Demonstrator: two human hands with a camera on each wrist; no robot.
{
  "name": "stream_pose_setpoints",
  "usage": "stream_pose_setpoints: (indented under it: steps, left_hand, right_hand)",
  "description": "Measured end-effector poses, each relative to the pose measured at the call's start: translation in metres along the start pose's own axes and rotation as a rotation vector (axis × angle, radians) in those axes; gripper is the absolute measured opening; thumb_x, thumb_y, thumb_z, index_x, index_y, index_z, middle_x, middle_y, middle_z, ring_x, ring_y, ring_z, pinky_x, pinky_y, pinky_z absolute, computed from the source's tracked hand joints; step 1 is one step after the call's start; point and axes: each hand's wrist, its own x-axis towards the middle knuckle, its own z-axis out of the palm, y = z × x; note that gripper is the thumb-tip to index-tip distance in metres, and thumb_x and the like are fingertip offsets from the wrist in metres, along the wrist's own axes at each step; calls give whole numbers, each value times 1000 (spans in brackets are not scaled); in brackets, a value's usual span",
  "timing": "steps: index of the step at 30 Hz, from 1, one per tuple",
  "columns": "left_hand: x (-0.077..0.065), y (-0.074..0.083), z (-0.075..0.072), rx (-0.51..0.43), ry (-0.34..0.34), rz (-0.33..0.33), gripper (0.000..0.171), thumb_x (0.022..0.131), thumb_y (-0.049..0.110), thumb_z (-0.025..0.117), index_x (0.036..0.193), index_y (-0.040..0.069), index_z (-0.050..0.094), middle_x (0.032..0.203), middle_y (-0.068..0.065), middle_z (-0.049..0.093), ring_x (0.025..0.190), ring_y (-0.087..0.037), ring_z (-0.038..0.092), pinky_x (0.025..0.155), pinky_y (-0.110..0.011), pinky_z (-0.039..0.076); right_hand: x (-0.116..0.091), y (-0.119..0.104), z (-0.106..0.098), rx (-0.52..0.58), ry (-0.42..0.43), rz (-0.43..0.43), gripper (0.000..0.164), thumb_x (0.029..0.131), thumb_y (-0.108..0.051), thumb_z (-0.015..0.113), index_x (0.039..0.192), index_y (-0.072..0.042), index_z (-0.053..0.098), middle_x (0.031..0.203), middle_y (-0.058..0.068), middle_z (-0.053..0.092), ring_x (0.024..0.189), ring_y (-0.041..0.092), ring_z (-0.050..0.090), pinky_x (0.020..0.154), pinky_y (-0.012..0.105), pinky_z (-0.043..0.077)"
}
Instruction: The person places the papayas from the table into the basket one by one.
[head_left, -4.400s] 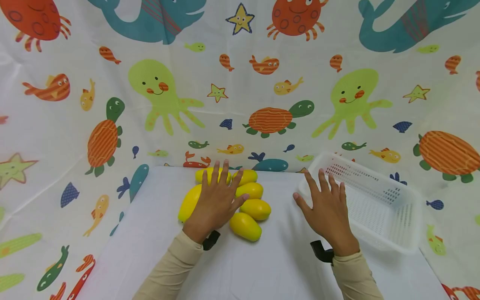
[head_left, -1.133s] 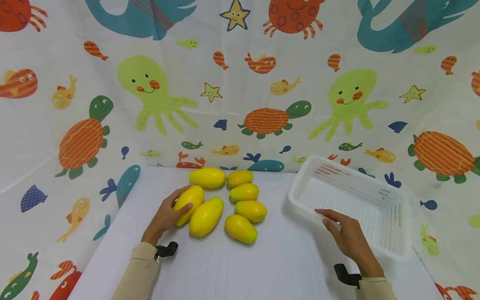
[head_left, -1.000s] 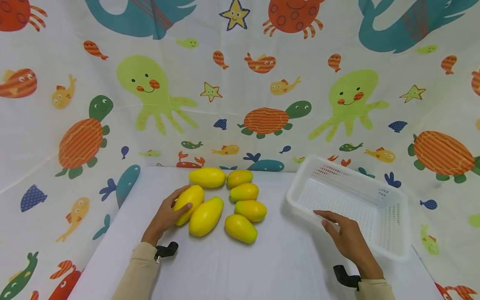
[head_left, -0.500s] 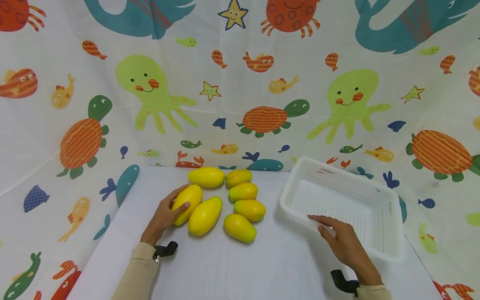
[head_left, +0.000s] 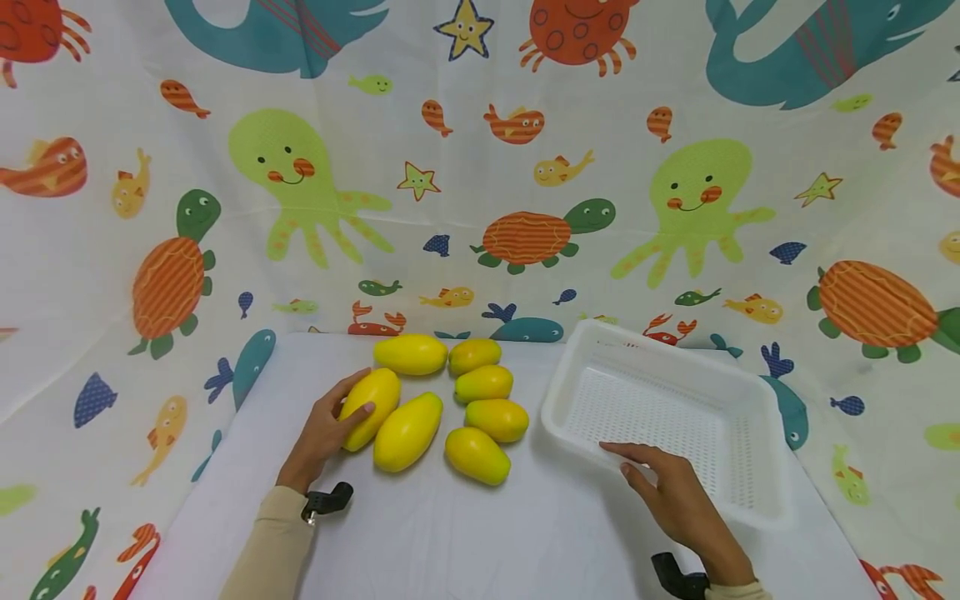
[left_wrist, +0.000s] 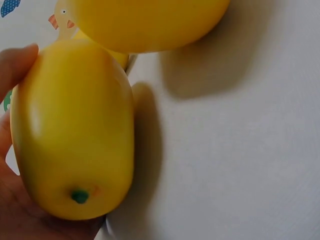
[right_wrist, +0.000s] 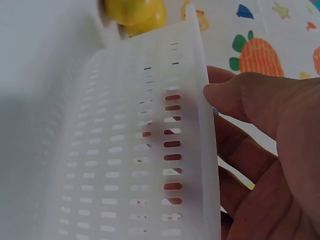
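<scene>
In the head view my left hand (head_left: 322,437) grips a large yellow oblong fruit (head_left: 372,408), thumb over its near side and fingers round the left. The left wrist view shows this fruit (left_wrist: 75,130) close up, with a small green stem stub. Two more large yellow fruits (head_left: 408,432) lie beside and behind it. Several smaller yellow fruits (head_left: 477,457) form a column to their right. My right hand (head_left: 678,500) holds the near rim of a white plastic basket (head_left: 570,350). In the right wrist view its thumb (right_wrist: 227,97) lies at the rim, with fingers outside the slotted wall.
A white cloth (head_left: 465,542) covers the table. Behind and along both sides hangs a curtain (head_left: 450,125) printed with sea animals. The basket stands at the right, close to the back edge and holding nothing. Black wrist mounts (head_left: 327,500) stick out from both wrists.
Both hands were spread open above the table seconds ago; the left has since taken hold of a fruit. Over the last second the basket has slid left and nearer with my right hand.
</scene>
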Motion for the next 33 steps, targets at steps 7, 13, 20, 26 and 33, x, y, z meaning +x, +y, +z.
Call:
stream_pose_setpoints:
  steps: [7, 13, 20, 26, 33]
  left_hand:
    - [-4, 4, -2, -6, 9, -3, 78, 100, 56, 68, 167, 41, 30, 175, -14, 26, 147, -43, 37, 124, -70, 31]
    - [-7, 10, -7, -4, 28, 9, 78, 101, 57, 67, 167, 39, 31, 175, -12, 27, 149, -43, 36, 125, -70, 29]
    - [-9, 24, -13, -4, 67, 71, 75, 102, 55, 66, 167, 38, 33, 174, -9, 32, 148, -41, 39, 124, -68, 34]
    - [-11, 43, -12, 18, 84, 125, 72, 102, 53, 66, 165, 41, 35, 172, -5, 37, 145, -37, 45, 120, -61, 43]
    - [-11, 72, -5, 25, 58, 197, 69, 102, 49, 69, 163, 42, 39, 167, -1, 43, 135, -33, 53, 105, -33, 52]
  right_hand:
    - [-5, -8, 5, 2, -27, -1, 45, 98, -3, 73, 133, -31, 74, 130, -5, 77, 124, 28, 72, 101, 56, 59]
    - [-8, -15, 7, 16, -71, 21, 44, 99, -5, 73, 133, -33, 75, 131, -8, 76, 126, 27, 71, 103, 55, 58]
    - [-12, -20, 8, 49, -115, 60, 43, 100, -6, 71, 131, -35, 75, 134, -9, 75, 130, 28, 69, 108, 59, 55]
    - [-16, -23, 9, 39, -131, 34, 44, 99, -6, 72, 129, -38, 75, 132, -13, 75, 126, 23, 71, 105, 53, 58]
    - [-19, -24, 9, 47, -156, -6, 41, 101, -9, 71, 131, -36, 75, 132, -11, 75, 125, 25, 71, 102, 53, 59]
